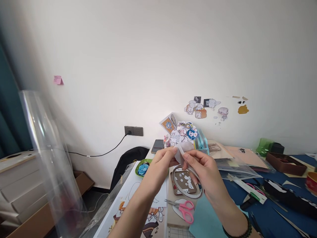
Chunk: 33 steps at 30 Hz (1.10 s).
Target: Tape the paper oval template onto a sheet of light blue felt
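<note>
My left hand pinches a pale paper cutout between thumb and fingers. Close beside it, my right hand is closed on a thin ring-shaped roll of tape, and its fingertips also meet the cutout. A narrow white strip runs across the cutout between both hands. Below the ring lies a brown card with white cartoon figures, partly seen through it. Pink-handled scissors rest with their blades apart just under the ring. A light blue sheet lies below my right wrist.
At the left, a green dish holds blue pieces. A phone and several cartoon cutouts are near the wall. To the right are a utility knife, a brown tray and a clear plastic bag. A clear plastic roll stands far left.
</note>
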Each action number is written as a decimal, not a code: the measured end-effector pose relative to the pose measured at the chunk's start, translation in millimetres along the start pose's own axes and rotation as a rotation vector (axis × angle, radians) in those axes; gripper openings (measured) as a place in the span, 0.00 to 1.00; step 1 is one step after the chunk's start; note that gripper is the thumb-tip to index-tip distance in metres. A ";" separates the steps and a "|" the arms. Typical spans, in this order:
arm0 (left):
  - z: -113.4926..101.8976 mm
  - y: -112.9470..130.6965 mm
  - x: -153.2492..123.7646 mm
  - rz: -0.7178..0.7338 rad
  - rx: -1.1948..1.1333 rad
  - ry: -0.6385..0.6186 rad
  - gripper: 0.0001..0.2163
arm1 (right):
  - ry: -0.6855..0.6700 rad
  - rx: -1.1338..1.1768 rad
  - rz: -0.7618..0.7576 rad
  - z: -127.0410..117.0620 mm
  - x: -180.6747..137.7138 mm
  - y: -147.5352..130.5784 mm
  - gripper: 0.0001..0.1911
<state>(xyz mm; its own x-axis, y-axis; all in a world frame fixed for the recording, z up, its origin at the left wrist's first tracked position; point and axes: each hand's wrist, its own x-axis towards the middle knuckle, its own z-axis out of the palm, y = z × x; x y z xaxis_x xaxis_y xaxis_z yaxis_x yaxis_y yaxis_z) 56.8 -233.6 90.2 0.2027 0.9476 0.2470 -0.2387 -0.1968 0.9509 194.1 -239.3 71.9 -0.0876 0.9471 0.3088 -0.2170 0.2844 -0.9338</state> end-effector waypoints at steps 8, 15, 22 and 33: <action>3.9 0.8 0.9 0.126 0.131 -0.174 0.17 | -0.017 -0.003 -0.001 -1.1 0.9 1.5 0.15; 6.3 -2.4 -0.2 0.211 0.287 -0.037 0.18 | -0.035 -0.027 0.025 -2.6 2.5 0.7 0.15; 0.8 -0.7 1.8 0.279 0.385 0.123 0.17 | -0.080 -0.091 0.140 -2.8 2.7 -2.3 0.18; -1.5 0.6 2.3 0.240 0.348 0.233 0.17 | -0.180 -0.118 0.179 -5.2 -0.4 -9.9 0.20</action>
<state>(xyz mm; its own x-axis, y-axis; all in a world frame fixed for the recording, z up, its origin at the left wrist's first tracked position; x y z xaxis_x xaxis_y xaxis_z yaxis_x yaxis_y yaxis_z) 55.8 -231.1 91.1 -0.0465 0.8884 0.4566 0.0868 -0.4518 0.8879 201.3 -241.8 80.1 -0.2877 0.9452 0.1547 -0.0685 0.1408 -0.9877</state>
